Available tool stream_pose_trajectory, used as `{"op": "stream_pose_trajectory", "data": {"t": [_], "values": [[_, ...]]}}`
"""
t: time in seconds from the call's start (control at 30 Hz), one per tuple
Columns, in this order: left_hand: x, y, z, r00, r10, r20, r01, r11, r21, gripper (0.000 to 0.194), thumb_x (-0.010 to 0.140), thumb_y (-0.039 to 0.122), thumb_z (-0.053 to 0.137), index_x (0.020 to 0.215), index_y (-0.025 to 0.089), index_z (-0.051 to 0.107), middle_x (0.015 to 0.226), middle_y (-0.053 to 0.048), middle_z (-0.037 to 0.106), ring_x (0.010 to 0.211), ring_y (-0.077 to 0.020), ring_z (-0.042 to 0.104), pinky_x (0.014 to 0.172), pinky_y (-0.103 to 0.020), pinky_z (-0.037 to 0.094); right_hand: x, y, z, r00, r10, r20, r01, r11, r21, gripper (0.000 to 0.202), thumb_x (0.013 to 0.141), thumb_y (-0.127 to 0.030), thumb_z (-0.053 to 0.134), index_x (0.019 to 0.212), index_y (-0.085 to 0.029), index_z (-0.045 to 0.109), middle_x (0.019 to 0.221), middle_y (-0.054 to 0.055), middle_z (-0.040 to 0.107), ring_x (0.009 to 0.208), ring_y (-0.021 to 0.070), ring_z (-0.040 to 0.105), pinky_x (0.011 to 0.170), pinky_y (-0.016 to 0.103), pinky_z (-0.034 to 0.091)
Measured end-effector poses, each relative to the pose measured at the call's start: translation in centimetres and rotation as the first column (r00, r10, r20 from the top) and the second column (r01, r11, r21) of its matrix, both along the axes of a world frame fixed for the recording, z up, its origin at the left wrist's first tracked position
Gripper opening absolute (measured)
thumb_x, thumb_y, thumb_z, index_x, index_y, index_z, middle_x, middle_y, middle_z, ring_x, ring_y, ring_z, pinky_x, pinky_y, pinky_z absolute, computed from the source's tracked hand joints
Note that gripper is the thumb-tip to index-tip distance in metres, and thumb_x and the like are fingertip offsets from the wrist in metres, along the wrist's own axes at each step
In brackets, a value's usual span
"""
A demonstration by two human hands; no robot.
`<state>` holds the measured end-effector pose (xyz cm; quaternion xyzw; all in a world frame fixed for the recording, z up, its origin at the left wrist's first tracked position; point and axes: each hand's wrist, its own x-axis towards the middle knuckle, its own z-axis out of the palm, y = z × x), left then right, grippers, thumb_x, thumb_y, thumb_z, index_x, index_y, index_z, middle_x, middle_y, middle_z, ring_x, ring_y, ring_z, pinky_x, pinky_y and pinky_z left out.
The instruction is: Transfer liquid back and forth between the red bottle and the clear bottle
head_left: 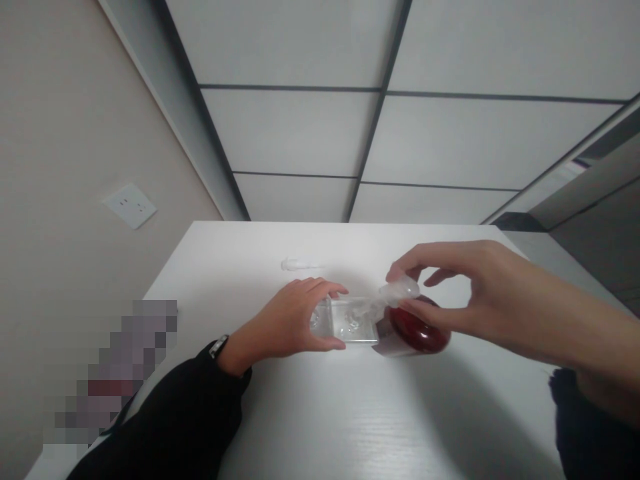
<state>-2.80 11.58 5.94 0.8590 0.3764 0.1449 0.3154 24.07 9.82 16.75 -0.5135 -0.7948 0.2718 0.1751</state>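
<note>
Near the middle of the white table, my left hand (295,320) is wrapped round the left end of a clear plastic box (354,321). My right hand (450,287) pinches a small translucent bottle-like piece (400,291) between thumb and fingers, above the box's right end. Right beside the box and under my right hand is a rounded container with a dark red, shiny top (423,330). Behind my left hand, a thin clear plastic piece (301,264) lies flat on the table. What is inside the box is too unclear to tell.
The white table (320,413) reaches back to large white panels (295,127) with dark strips. On the left wall is a socket plate (131,205). A pixelated patch (120,367) covers the table's left edge.
</note>
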Motion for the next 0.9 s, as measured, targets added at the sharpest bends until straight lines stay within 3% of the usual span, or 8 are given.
{"op": "stream_pose_trajectory", "data": {"t": [0.17, 0.37, 0.5, 0.63, 0.9], "values": [[0.0, -0.1, 0.0, 1.0, 0.009, -0.001, -0.009, 1.0, -0.009, 0.068, 0.074, 0.044, 0.094, 0.132, 0.024, 0.063, 0.131, -0.009, 0.073, 0.12, -0.0339, 0.068, 0.106, -0.047, 0.051, 2.8, 1.6, -1.1, 0.97, -0.051, -0.238, 0.023, 0.992, -0.123, 0.041, 0.083, -0.063, 0.083, 0.089, -0.023, 0.077, 0.099, 0.007, 0.076, 0.089, 0.0244, 0.071, 0.084, 0.038, 0.061], [-0.2, -0.2, 0.0, 1.0, 0.022, 0.018, -0.021, 1.0, -0.008, 0.067, 0.072, 0.046, 0.095, 0.128, 0.024, 0.065, 0.129, -0.009, 0.073, 0.119, -0.0333, 0.069, 0.106, -0.047, 0.052, 3.8, 4.8, -5.6, 0.946, -0.165, -0.279, 0.139, 0.984, -0.113, 0.054, 0.078, -0.072, 0.081, 0.092, -0.019, 0.075, 0.106, 0.011, 0.075, 0.095, 0.0263, 0.069, 0.083, 0.041, 0.06], [-0.1, -0.2, 0.0, 1.0, 0.013, 0.022, -0.013, 1.0, -0.009, 0.066, 0.073, 0.045, 0.095, 0.128, 0.024, 0.065, 0.128, -0.009, 0.073, 0.119, -0.0331, 0.069, 0.105, -0.048, 0.052, 2.9, 7.5, -8.8, 0.961, -0.145, -0.235, 0.118, 0.985, -0.125, 0.045, 0.084, -0.061, 0.074, 0.096, -0.018, 0.072, 0.11, 0.013, 0.075, 0.101, 0.0276, 0.07, 0.089, 0.042, 0.057], [0.0, -0.2, 0.2, 1.0, 0.02, 0.014, -0.02, 1.0, -0.018, 0.068, 0.071, 0.041, 0.097, 0.128, 0.023, 0.065, 0.127, -0.009, 0.073, 0.118, -0.0333, 0.069, 0.104, -0.048, 0.053, 2.4, 9.7, -10.9, 0.976, -0.111, -0.19, 0.081, 0.984, -0.157, 0.034, 0.083, -0.047, 0.073, 0.097, -0.016, 0.073, 0.104, 0.013, 0.077, 0.1, 0.0272, 0.071, 0.096, 0.043, 0.054], [-0.1, -0.1, 0.2, 1.0, 0.007, 0.016, -0.007, 1.0, -0.024, 0.069, 0.071, 0.04, 0.098, 0.128, 0.023, 0.064, 0.127, -0.01, 0.072, 0.118, -0.0339, 0.068, 0.104, -0.049, 0.053, 2.6, 9.6, -12.7, 0.988, -0.029, -0.155, -0.005, 0.978, -0.21, 0.037, 0.089, -0.042, 0.064, 0.107, -0.014, 0.078, 0.105, 0.012, 0.079, 0.096, 0.0253, 0.072, 0.09, 0.04, 0.056]]}}
